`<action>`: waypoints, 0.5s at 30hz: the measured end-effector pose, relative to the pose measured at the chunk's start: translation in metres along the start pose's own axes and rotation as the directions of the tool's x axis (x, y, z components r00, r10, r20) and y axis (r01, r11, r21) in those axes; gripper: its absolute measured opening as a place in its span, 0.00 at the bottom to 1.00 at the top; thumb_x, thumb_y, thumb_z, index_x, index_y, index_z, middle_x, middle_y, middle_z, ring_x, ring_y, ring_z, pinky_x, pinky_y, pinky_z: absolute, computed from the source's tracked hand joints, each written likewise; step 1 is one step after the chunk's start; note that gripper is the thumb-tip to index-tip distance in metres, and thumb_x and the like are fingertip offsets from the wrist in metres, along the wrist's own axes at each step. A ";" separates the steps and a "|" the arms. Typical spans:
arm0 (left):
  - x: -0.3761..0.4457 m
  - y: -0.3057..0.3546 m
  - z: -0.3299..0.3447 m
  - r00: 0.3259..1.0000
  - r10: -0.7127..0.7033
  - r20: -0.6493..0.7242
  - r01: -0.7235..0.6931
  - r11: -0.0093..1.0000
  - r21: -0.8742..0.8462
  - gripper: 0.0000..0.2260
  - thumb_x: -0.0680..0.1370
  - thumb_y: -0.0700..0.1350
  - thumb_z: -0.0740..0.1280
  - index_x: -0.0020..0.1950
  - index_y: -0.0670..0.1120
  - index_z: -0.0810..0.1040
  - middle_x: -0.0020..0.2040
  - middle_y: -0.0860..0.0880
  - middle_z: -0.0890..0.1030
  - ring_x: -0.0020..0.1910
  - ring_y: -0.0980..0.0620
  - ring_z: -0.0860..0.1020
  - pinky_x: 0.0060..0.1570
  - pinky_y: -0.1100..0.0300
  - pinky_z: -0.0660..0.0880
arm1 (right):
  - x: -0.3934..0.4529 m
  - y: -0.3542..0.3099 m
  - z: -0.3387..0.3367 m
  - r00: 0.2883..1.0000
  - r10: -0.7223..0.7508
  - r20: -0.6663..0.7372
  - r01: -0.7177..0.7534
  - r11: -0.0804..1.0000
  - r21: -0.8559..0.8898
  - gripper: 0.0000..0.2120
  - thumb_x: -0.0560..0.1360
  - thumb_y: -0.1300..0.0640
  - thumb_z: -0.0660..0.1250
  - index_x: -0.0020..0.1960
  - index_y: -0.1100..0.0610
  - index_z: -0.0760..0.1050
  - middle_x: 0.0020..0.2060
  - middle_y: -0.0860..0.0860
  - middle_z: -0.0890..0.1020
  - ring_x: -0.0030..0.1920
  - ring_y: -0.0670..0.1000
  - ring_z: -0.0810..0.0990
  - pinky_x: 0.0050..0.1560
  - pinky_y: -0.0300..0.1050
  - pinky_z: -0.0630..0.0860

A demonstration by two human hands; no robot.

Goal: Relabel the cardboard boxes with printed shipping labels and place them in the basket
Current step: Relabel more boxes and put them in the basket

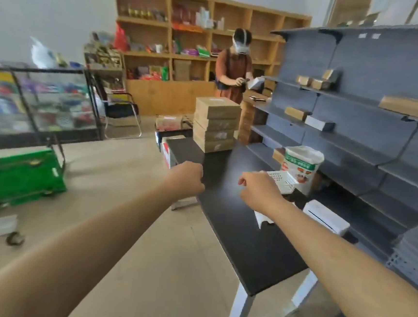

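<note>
A small shop with a packing corner, to judge by the fittings. At eleven o'clock, a wooden shelf unit [188,37] stocked with bright packets and bottles. At nine o'clock, a glass display counter [38,100] filled with coloured goods, and below it a green shopping basket [16,177]. At two o'clock, grey metal retail shelving [359,108] carrying a few cardboard packets. At twelve o'clock, a stack of cardboard boxes [216,123] on a black table [251,238], and beyond it another person [233,69] standing at a counter.
</note>
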State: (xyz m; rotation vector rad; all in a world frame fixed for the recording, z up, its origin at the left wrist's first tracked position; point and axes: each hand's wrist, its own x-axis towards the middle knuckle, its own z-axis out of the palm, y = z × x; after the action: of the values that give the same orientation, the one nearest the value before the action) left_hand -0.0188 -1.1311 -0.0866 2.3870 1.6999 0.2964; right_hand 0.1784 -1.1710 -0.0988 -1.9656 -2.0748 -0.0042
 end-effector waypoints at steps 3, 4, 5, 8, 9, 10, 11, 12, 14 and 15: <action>0.022 -0.043 -0.014 0.992 -0.109 -0.062 0.110 0.994 0.020 0.10 0.75 0.50 0.68 0.53 0.47 0.77 0.45 0.50 0.77 0.45 0.51 0.75 0.36 0.64 0.67 | 0.060 -0.025 0.016 0.993 -0.115 0.037 0.114 0.993 0.029 0.11 0.75 0.57 0.63 0.57 0.50 0.76 0.55 0.51 0.80 0.58 0.55 0.73 0.55 0.48 0.71; 0.030 -0.057 -0.018 0.987 -0.142 -0.079 0.145 0.989 0.041 0.11 0.75 0.49 0.68 0.55 0.47 0.77 0.48 0.49 0.78 0.48 0.49 0.76 0.39 0.62 0.69 | 0.079 -0.034 0.021 0.988 -0.144 0.051 0.143 0.989 0.039 0.11 0.75 0.56 0.63 0.57 0.50 0.75 0.55 0.51 0.80 0.58 0.54 0.73 0.55 0.48 0.71; 0.037 -0.070 -0.022 0.980 -0.175 -0.097 0.181 0.982 0.059 0.12 0.75 0.48 0.67 0.57 0.46 0.77 0.52 0.47 0.79 0.51 0.47 0.77 0.43 0.60 0.72 | 0.098 -0.043 0.026 0.983 -0.177 0.057 0.174 0.983 0.049 0.11 0.76 0.57 0.63 0.57 0.49 0.75 0.55 0.50 0.80 0.58 0.54 0.73 0.55 0.48 0.71; 0.051 -0.108 -0.029 0.955 -0.270 -0.120 0.278 0.958 0.062 0.16 0.75 0.47 0.67 0.61 0.44 0.76 0.56 0.45 0.79 0.56 0.45 0.76 0.52 0.55 0.73 | 0.140 -0.073 0.037 0.964 -0.258 0.069 0.252 0.965 0.078 0.11 0.76 0.56 0.63 0.58 0.50 0.75 0.54 0.51 0.80 0.57 0.54 0.73 0.54 0.47 0.70; 0.054 -0.120 -0.029 0.947 -0.297 -0.124 0.306 0.950 0.063 0.16 0.75 0.47 0.67 0.61 0.43 0.76 0.57 0.44 0.79 0.57 0.45 0.75 0.52 0.55 0.73 | 0.149 -0.082 0.042 0.958 -0.272 0.090 0.265 0.960 0.087 0.11 0.76 0.56 0.64 0.58 0.51 0.75 0.54 0.51 0.80 0.57 0.54 0.74 0.55 0.48 0.71; 0.057 -0.131 -0.029 0.939 -0.318 -0.129 0.329 0.942 0.071 0.16 0.75 0.46 0.67 0.62 0.43 0.76 0.57 0.45 0.78 0.57 0.45 0.75 0.51 0.56 0.73 | 0.159 -0.091 0.047 0.952 -0.287 0.108 0.277 0.956 0.097 0.11 0.76 0.56 0.64 0.59 0.51 0.75 0.55 0.51 0.79 0.57 0.54 0.74 0.56 0.49 0.72; 0.060 -0.143 -0.029 0.932 -0.335 -0.138 0.348 0.934 0.077 0.16 0.75 0.46 0.67 0.62 0.44 0.76 0.57 0.45 0.78 0.57 0.46 0.75 0.50 0.56 0.72 | 0.170 -0.099 0.052 0.945 -0.302 0.125 0.290 0.951 0.106 0.12 0.76 0.56 0.65 0.59 0.52 0.74 0.55 0.51 0.79 0.57 0.53 0.74 0.58 0.49 0.73; 0.063 -0.155 -0.031 0.925 -0.350 -0.149 0.364 0.928 0.081 0.16 0.75 0.46 0.66 0.62 0.44 0.75 0.57 0.45 0.78 0.57 0.46 0.75 0.47 0.57 0.72 | 0.183 -0.107 0.056 0.939 -0.314 0.141 0.299 0.947 0.117 0.12 0.76 0.56 0.65 0.60 0.52 0.74 0.55 0.51 0.79 0.57 0.53 0.74 0.59 0.50 0.74; 0.073 -0.177 -0.035 0.914 -0.370 -0.167 0.388 0.918 0.087 0.17 0.75 0.47 0.66 0.63 0.45 0.74 0.58 0.46 0.77 0.56 0.46 0.76 0.45 0.58 0.71 | 0.212 -0.122 0.066 0.930 -0.321 0.178 0.297 0.943 0.150 0.12 0.76 0.58 0.64 0.60 0.53 0.74 0.55 0.52 0.78 0.56 0.53 0.74 0.59 0.51 0.75; 0.080 -0.190 -0.037 0.911 -0.379 -0.165 0.396 0.914 0.086 0.17 0.75 0.47 0.66 0.63 0.46 0.74 0.58 0.46 0.77 0.57 0.46 0.76 0.47 0.58 0.72 | 0.228 -0.131 0.073 0.927 -0.318 0.197 0.287 0.943 0.171 0.13 0.76 0.59 0.64 0.60 0.53 0.74 0.56 0.52 0.78 0.56 0.53 0.75 0.58 0.51 0.75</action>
State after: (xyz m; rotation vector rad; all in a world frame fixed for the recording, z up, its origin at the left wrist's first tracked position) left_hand -0.1753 -0.9927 -0.0989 2.0743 2.2669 0.3174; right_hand 0.0280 -0.9436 -0.0975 -1.6092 -2.4307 0.3025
